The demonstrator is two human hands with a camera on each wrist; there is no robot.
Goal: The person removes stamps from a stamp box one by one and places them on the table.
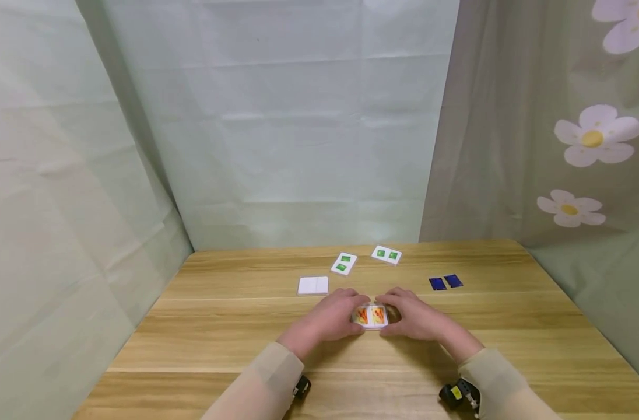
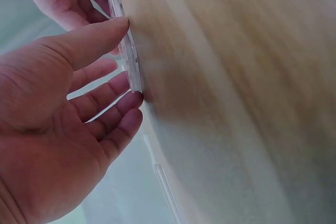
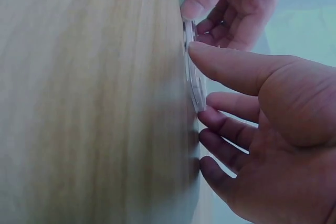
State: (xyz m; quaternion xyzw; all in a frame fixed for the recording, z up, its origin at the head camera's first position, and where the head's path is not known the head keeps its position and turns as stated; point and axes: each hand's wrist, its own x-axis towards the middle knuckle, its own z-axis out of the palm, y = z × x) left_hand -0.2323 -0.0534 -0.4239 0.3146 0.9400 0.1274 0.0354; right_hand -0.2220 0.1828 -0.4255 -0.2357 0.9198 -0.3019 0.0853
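The left hand (image 1: 336,316) and right hand (image 1: 417,316) pinch the clear orange-pictured case (image 1: 371,317) from both sides, mid-table; light, even pressure should keep it square. The table (image 1: 209,344) has open room left, right and near; beyond sit a white case (image 1: 313,285), green-printed cases (image 1: 344,263) toward the far edge, blue cards (image 1: 437,284) far right.

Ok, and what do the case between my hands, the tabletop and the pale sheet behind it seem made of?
The case looks like hard, glossy plastic, its edges clear in the wrist views. The tabletop seems smooth wood or laminate, given its streaky grain. The pale sheet could be fabric or thin plastic, mostly matte, with creases.
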